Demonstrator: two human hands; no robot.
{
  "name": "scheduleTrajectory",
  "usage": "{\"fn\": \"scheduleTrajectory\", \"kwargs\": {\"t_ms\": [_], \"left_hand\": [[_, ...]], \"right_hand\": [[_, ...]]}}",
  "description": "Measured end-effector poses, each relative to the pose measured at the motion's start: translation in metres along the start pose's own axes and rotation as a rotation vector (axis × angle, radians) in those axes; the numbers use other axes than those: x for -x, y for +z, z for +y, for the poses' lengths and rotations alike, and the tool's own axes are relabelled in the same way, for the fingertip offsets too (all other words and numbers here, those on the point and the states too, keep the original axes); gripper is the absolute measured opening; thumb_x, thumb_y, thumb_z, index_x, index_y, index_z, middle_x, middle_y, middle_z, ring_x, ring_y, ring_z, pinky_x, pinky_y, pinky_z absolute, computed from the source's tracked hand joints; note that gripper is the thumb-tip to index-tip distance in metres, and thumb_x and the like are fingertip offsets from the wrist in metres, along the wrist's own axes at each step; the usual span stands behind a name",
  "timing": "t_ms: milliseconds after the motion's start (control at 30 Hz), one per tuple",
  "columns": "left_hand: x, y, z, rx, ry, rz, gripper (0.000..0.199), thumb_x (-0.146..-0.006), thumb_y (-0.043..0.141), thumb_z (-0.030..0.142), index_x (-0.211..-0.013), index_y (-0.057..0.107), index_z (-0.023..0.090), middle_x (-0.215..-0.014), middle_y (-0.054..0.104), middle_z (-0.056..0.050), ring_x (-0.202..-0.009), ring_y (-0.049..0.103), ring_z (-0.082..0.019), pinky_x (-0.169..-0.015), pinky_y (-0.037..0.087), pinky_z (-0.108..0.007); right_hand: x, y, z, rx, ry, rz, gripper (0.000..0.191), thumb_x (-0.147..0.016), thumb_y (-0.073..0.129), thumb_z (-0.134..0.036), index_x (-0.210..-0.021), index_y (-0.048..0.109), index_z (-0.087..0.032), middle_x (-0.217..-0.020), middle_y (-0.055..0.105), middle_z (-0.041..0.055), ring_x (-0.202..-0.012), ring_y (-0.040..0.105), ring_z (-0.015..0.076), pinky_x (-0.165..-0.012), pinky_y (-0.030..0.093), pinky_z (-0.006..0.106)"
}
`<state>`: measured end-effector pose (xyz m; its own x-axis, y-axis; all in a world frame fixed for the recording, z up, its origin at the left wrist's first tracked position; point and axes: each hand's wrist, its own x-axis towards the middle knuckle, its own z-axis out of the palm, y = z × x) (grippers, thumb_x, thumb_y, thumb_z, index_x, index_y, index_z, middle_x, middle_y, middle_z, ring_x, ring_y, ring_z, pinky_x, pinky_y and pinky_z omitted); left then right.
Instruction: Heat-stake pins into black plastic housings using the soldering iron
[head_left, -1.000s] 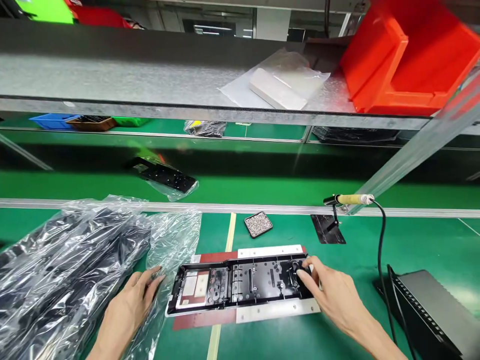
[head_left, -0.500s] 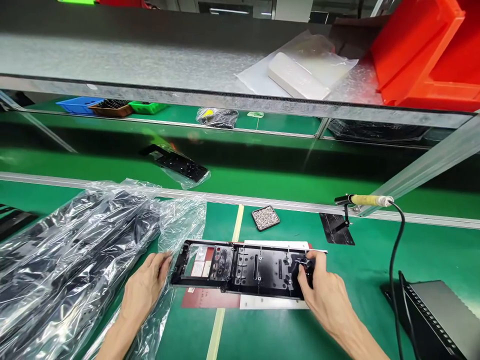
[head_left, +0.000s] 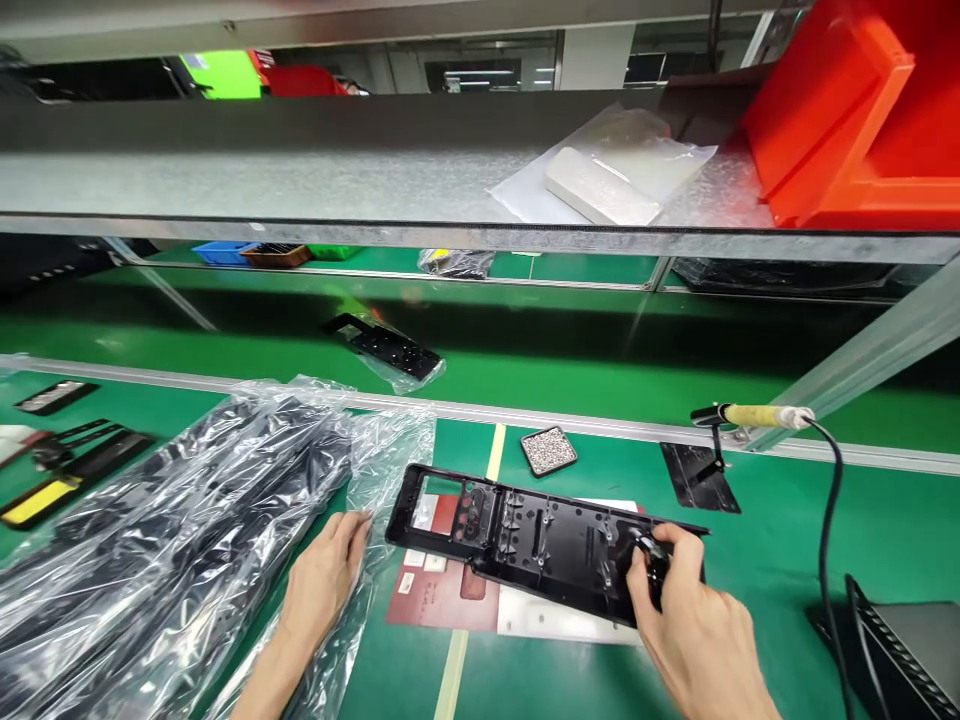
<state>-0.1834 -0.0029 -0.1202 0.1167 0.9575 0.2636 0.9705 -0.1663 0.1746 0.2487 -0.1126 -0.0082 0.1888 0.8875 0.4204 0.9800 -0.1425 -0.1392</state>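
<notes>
My right hand pinches the right end of a long black plastic frame, which tilts down to the right above a dark red sheet and a white sheet. The frame's left end has a rectangular window. Just left of it, my left hand has its fingers together at the edge of a clear plastic bag; whether they grip the film is unclear. Farther left lie black parts in clear wrap. A small tray of tiny pieces sits behind the frame.
A yellow-handled tool rests on a stand at the right, its black cable hanging down. A black vented part lies at the lower right. Overhead runs a metal shelf with a red bin. Black and yellow pieces lie far left.
The view has shifted left and up. The black frame has tilted, its right end now lower and nearer me, still in my right hand. My left hand stays beside the bag.
</notes>
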Motion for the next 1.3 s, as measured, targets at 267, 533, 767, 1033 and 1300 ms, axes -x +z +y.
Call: {"fn": "scheduleTrajectory", "kwargs": {"t_ms": [267, 533, 767, 1033, 1300], "left_hand": [[-0.002, -0.012, 0.005, -0.014, 0.011, -0.044, 0.031, -0.108, 0.034, 0.043, -0.118, 0.057, 0.024, -0.101, 0.063, -0.003, -0.073, 0.070, -0.019, -0.063, 0.053, -0.029], [0.008, -0.047, 0.011, 0.102, -0.012, -0.013, 0.039, -0.105, 0.042, 0.053, -0.125, 0.060, 0.025, -0.114, 0.062, -0.006, -0.062, 0.065, -0.016, -0.065, 0.055, -0.032], [0.021, -0.062, 0.007, 0.225, -0.021, -0.132, 0.047, -0.100, 0.049, 0.059, -0.132, 0.059, 0.027, -0.114, 0.063, -0.007, -0.044, 0.054, -0.011, -0.054, 0.052, -0.031], [0.030, -0.024, -0.010, 0.085, 0.087, -0.164, 0.038, -0.102, 0.045, 0.056, -0.104, 0.065, 0.024, -0.105, 0.068, -0.011, -0.068, 0.072, -0.027, -0.057, 0.053, -0.034], [0.029, -0.027, -0.001, 0.166, 0.057, -0.212, 0.037, -0.104, 0.042, 0.047, -0.121, 0.067, 0.028, -0.118, 0.077, -0.008, -0.101, 0.077, -0.031, -0.074, 0.062, -0.036]], "right_hand": [[0.002, -0.007, 0.000, -0.031, -0.009, -0.012, 0.037, -0.105, 0.033, -0.048, -0.116, 0.049, -0.016, -0.039, 0.050, -0.0062, -0.028, 0.055, 0.0238, -0.038, 0.027, 0.025], [0.003, -0.010, -0.002, -0.078, 0.055, -0.118, 0.032, -0.102, 0.038, -0.046, -0.117, 0.046, -0.018, -0.040, 0.050, -0.0053, -0.032, 0.058, 0.0282, -0.041, 0.031, 0.029], [-0.001, -0.010, -0.001, -0.179, 0.146, -0.227, 0.029, -0.098, 0.038, -0.048, -0.109, 0.045, -0.022, -0.038, 0.047, -0.0065, -0.030, 0.054, 0.0271, -0.042, 0.031, 0.029], [-0.014, -0.020, 0.000, -0.353, 0.218, -0.445, 0.019, -0.094, 0.034, -0.044, -0.103, 0.037, -0.027, -0.043, 0.041, -0.0096, -0.040, 0.053, 0.0239, -0.044, 0.033, 0.028], [-0.022, -0.025, -0.002, -0.412, 0.236, -0.440, 0.018, -0.092, 0.038, -0.044, -0.101, 0.039, -0.028, -0.046, 0.036, -0.0101, -0.041, 0.048, 0.0222, -0.044, 0.030, 0.028]]}}
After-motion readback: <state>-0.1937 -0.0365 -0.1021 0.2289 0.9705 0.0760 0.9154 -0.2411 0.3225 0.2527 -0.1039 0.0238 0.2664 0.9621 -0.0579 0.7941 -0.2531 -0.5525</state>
